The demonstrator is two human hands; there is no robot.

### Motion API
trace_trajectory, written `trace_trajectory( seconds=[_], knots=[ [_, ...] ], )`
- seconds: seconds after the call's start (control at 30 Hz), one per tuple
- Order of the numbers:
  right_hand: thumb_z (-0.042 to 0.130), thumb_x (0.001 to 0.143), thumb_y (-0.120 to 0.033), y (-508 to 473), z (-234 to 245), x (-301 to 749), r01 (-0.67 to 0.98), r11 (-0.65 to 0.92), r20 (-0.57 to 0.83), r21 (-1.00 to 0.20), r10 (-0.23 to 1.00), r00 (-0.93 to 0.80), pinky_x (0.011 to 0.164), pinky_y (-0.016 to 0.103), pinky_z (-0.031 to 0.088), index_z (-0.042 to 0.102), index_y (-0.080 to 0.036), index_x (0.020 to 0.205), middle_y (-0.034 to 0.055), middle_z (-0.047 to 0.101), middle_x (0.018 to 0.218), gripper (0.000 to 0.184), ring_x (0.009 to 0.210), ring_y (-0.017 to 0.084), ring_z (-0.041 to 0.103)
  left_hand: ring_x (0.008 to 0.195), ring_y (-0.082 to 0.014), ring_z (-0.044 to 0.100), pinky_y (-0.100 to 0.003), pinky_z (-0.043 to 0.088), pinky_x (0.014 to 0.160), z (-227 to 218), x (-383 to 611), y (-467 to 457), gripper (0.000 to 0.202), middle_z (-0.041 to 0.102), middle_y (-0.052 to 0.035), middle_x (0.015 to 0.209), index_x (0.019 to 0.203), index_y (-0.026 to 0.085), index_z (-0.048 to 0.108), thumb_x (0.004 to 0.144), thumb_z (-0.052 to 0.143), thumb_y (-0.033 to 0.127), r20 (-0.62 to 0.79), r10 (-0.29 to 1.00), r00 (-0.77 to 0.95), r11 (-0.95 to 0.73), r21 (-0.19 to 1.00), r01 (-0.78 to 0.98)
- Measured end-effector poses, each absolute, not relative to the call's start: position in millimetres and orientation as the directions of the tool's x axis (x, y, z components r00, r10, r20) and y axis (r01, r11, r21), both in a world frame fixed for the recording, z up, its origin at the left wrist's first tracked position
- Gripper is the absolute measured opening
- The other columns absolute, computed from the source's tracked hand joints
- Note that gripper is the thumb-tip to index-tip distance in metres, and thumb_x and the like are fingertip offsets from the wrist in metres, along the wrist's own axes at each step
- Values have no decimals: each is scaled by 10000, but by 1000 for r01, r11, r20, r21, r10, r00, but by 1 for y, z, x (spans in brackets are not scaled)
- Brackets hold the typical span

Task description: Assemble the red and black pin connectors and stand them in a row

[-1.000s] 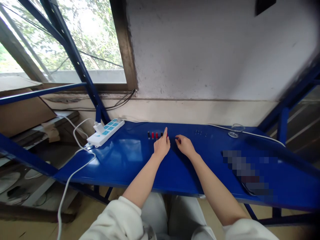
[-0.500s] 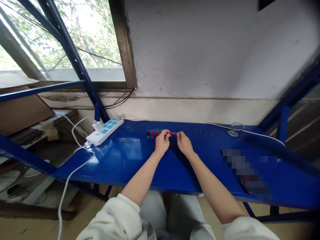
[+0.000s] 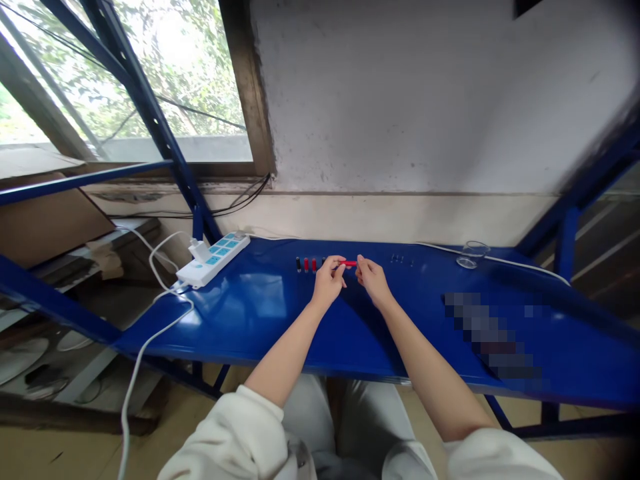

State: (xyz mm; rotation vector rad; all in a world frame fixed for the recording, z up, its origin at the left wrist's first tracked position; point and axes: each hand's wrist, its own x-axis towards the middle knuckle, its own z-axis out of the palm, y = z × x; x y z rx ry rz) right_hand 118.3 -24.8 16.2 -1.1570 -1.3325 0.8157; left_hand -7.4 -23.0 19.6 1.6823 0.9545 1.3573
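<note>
A small red cylinder (image 3: pixel 351 263) lies sideways between my two hands, above the blue tabletop. My left hand (image 3: pixel 328 281) is closed on its left end, thumb and forefinger pinching. The fingertips of my right hand (image 3: pixel 370 279) are closed on the right end. Left of my left hand, a short row of similar pieces stands upright: a black cylinder (image 3: pixel 299 264) and red cylinders (image 3: pixel 307 265) with pale lower ends. Another dark piece is partly hidden behind my left hand. Right of my hands are several tiny metallic parts (image 3: pixel 397 258), too small to name.
A white power strip (image 3: pixel 214 259) with a plug and cable lies on the left of the blue table (image 3: pixel 240 333). At the back right stands a clear cup (image 3: pixel 467 262) near a white cable. A dark pixelated object (image 3: pixel 490 337) lies front right. Blue frame posts rise at both sides.
My right hand has come in to the left end of its gap and now meets the red cylinder, where before it was slightly apart. More of the cylinder shows between my hands.
</note>
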Motion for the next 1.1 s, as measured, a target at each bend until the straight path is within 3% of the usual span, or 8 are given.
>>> trace_trajectory(
  seconds=[0.27, 0.53, 0.7, 0.87, 0.97, 1.1],
  knots=[
    [370, 812, -547, -28, 23, 119, 236, 349, 376, -907, 923, 81, 438, 207, 330, 434, -200, 670, -38, 438, 552, 381, 443, 75, 389, 414, -39, 491, -181, 424, 461, 21, -9, -25, 248, 616, -11, 757, 895, 173, 487, 847, 402, 401, 433, 898, 73, -439, 893, 103],
    [496, 756, -479, -25, 23, 118, -7, 326, 326, -945, 945, -5, 429, 207, 341, 470, -198, 920, -19, 535, 726, 327, 470, 68, 466, 387, -40, 475, -174, 400, 413, 21, -10, -22, 322, 583, 10, 664, 842, 156, 492, 820, 420, 469, 407, 914, -7, -406, 913, 31],
    [519, 750, -462, -30, 28, 116, -31, 340, 336, -940, 937, 97, 424, 212, 325, 534, -176, 829, -30, 517, 612, 297, 431, 62, 425, 390, -41, 478, -174, 395, 416, 23, -10, -23, 338, 587, 6, 654, 828, 149, 505, 812, 430, 478, 389, 921, 2, -389, 921, 19],
    [568, 702, -469, -27, 27, 123, -97, 263, 237, -960, 947, 217, 407, 212, 298, 563, -168, 777, -23, 531, 573, 310, 427, 66, 412, 371, -36, 463, -173, 379, 404, 24, -13, -19, 344, 582, 6, 646, 829, 142, 503, 818, 422, 476, 371, 923, -103, -378, 924, -59],
    [581, 685, -479, -24, 24, 127, -87, 253, 219, -964, 932, 289, 437, 219, 330, 595, -158, 777, 16, 602, 627, 335, 481, 84, 456, 364, -38, 459, -173, 365, 394, 22, -14, -16, 348, 581, 7, 623, 807, 135, 521, 796, 460, 477, 333, 935, -120, -344, 935, -84],
    [585, 681, -486, -24, 22, 125, 4, 261, 250, -965, 919, 305, 536, 239, 401, 638, -150, 827, 71, 665, 778, 369, 644, 132, 555, 363, -49, 466, -178, 360, 389, 18, -12, -14, 352, 577, 3, 567, 754, 120, 567, 746, 536, 470, 293, 956, 7, -292, 953, -78]
  ],
)
